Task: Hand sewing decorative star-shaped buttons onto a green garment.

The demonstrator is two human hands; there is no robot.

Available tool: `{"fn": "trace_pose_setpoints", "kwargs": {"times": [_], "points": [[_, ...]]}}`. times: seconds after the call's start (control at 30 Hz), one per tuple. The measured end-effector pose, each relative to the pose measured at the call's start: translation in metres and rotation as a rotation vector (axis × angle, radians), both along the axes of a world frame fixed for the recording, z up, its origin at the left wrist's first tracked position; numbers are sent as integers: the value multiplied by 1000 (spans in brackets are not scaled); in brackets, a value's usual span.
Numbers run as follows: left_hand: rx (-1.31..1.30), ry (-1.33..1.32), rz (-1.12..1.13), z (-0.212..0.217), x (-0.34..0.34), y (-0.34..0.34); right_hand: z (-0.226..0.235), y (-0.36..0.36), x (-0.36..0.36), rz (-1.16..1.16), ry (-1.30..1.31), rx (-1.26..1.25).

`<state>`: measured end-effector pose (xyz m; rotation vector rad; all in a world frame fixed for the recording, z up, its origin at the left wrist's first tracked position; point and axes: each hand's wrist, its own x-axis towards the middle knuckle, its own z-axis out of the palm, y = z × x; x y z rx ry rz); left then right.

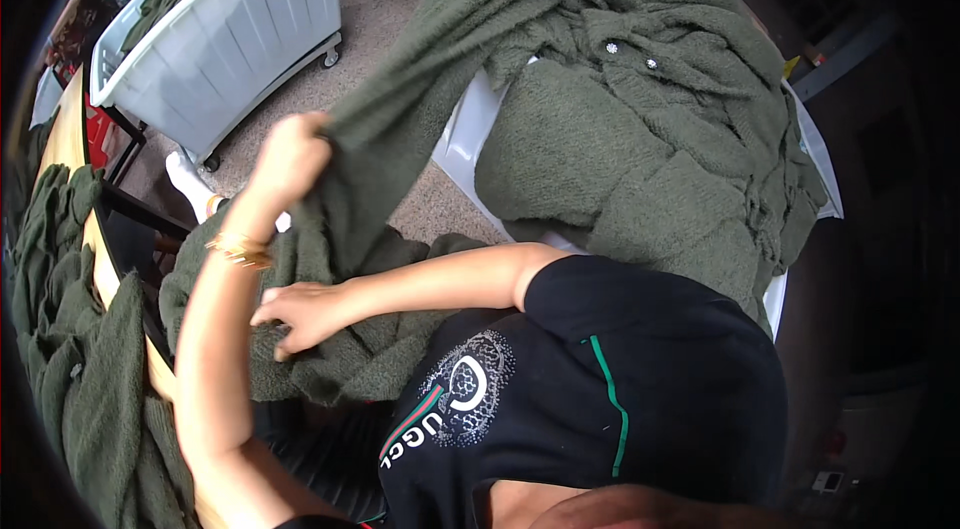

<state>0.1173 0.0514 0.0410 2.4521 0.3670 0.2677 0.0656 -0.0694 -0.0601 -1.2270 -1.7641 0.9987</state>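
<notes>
My left hand (291,155), with a gold bracelet at the wrist, is raised and shut on a fold of a dark olive green knit garment (400,109). The garment stretches from that hand up to a big heap of the same knitwear (640,129) lying over a white bin (458,144) at the right. My right hand (298,316) reaches across my body and presses on the lower part of the garment (350,349), bunched in my lap, with fingers curled on the knit. Two shiny buttons show on the heap.
A white wheeled cart (230,29) holding more green knitwear stands at the upper left on the speckled floor. Along the left edge runs a wooden table (100,269) draped with several green garments (70,349). A foot in a white sock (186,179) is beneath it.
</notes>
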Motion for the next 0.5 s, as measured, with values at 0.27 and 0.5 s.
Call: {"fn": "trace_pose_setpoints", "kwargs": {"times": [0.27, 0.5], "points": [[-877, -668, 273, 77, -196, 78, 84, -66, 132, 357, 483, -340], [-409, -760, 987, 4, -421, 105, 75, -80, 202, 249, 572, -316]]}}
